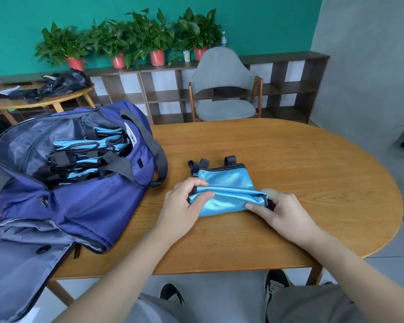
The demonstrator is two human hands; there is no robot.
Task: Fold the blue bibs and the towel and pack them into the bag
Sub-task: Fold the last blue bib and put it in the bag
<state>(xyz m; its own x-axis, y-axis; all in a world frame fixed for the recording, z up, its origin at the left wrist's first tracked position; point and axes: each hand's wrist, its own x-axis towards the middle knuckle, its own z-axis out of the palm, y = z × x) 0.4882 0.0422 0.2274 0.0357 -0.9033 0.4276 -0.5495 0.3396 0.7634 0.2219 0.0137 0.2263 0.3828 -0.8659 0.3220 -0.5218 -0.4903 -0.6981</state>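
- A person's left hand (184, 201) and right hand (275, 210) are each pinching an end of a shiny light-blue bib with black trim (226, 185), folding it on the oval wooden bench (313, 173).
- To fold it cleanly, both edges should probably be meeting squarely, black straps tucked in.
- The open navy fabric bag (84, 201) is lying just left, already holding folded blue bibs (84, 148); its dark handle (159, 157) is draping near the opening and could be snagging.
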